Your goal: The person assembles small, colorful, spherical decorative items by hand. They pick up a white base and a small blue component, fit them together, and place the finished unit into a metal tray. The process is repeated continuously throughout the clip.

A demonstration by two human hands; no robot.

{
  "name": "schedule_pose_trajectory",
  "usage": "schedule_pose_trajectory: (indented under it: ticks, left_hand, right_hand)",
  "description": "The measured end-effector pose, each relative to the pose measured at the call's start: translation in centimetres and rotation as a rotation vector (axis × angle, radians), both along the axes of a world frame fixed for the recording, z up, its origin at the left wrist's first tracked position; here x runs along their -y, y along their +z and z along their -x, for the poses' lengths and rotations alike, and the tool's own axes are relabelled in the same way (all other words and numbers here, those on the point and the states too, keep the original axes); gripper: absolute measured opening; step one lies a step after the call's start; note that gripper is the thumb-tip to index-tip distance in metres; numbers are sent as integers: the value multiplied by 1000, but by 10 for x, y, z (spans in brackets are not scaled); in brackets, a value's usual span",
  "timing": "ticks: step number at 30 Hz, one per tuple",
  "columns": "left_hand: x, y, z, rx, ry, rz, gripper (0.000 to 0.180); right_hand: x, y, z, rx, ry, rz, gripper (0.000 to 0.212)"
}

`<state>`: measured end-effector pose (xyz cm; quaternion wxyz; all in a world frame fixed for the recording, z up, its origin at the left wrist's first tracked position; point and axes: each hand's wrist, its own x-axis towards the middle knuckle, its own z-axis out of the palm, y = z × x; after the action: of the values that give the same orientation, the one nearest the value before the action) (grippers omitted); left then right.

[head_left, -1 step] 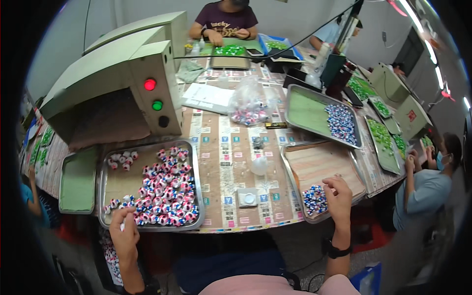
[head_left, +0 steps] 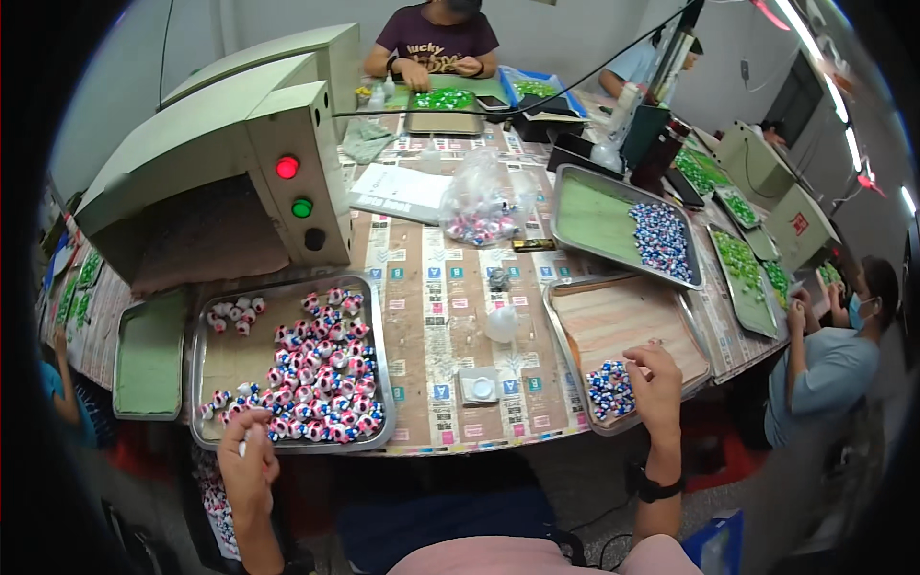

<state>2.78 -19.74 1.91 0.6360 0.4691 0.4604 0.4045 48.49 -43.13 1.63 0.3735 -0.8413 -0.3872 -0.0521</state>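
My left hand (head_left: 248, 460) is at the near edge of a metal tray (head_left: 388, 383), its fingers closed around a small whitish piece that is mostly hidden. In that tray lie many small white, pink and blue figure-like pieces (head_left: 321, 379), with a separate cluster (head_left: 236, 313) in the far left corner. My right hand (head_left: 656, 383) hovers over the near part of another metal tray (head_left: 628, 311), lined with a brownish sheet. Its fingers are bent together beside a heap of tiny blue and white pieces (head_left: 609, 390); what they pinch, if anything, is hidden.
Between the trays are a small white dish (head_left: 479, 386), a white round-bodied bottle (head_left: 501, 324) and a bag of pieces (head_left: 481, 203). A boxy machine (head_left: 220, 163) stands at the left. Behind the right tray is another tray (head_left: 594, 216). Co-workers sit across and at right.
My left hand has tipped slightly and sits a little lower against the tray edge. The right hand stays over its heap, and the whole view has shifted slightly.
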Motion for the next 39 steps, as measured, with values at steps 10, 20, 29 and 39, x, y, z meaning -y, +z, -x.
schedule_pose_trajectory:
  ticks: [10, 20, 29, 39]
  left_hand:
    - [74, -17, -66, 551, -538, 791, 16]
    - [89, -32, -103, 681, -655, 934, 24]
    - [92, -33, -104, 618, -565, 880, 28]
    - [91, -31, -104, 645, -540, 856, 32]
  right_hand:
    - [-19, -17, -6, -25, 66, 284, 18]
    - [-31, -19, 29, -510, 147, -212, 17]
    - [-43, -8, 90, -1153, 539, -246, 26]
    - [-53, -5, 108, -1058, 561, -113, 21]
